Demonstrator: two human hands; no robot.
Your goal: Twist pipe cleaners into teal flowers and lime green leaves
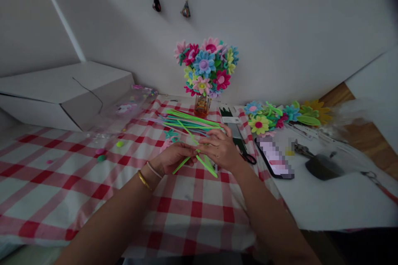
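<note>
Bright green pipe cleaners [209, 167] cross each other between my two hands, above the checked cloth. My left hand [178, 157] pinches them from the left, near where they cross. On the right, my right hand [219, 149] closes its fingers on them at the same spot; its fingertips partly cover the crossing. Just beyond the hands lies a bundle of green, teal and lilac pipe cleaners [186, 119]. A small teal and pink fuzzy piece [171, 136] rests behind my left hand.
A glass vase [202, 106] of fuzzy flowers [205, 66] stands by the wall. Scissors [249, 158] and a phone [275, 158] lie to the right, below more loose flowers [259, 124]. At left are a white box [102, 91], a clear plastic bag [124, 109] and pompoms [120, 144].
</note>
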